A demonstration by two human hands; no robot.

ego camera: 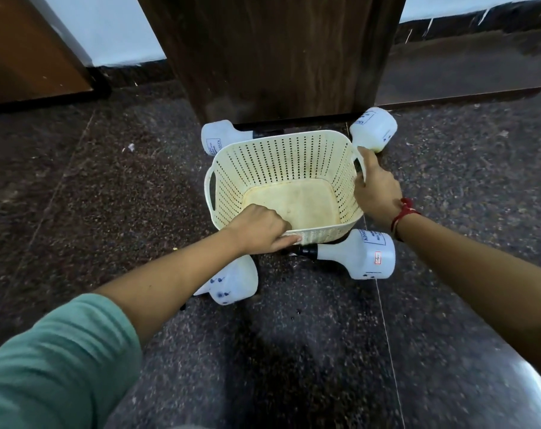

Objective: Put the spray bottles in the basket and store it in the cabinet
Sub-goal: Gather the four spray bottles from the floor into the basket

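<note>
A cream perforated basket (281,162) stands empty on the dark stone floor in front of a dark wooden cabinet (272,54). My left hand (259,230) grips its near rim. My right hand (376,188) holds its right handle. Several white spray bottles lie on the floor around it: one at the far left (219,139), one at the far right (375,128), one at the near right (359,255), and one partly under my left forearm (232,284).
A brown door (30,48) stands at the upper left beside a white wall (108,29). Speckled dark floor spreads to both sides and toward me, with small bits of debris (130,147) on the left.
</note>
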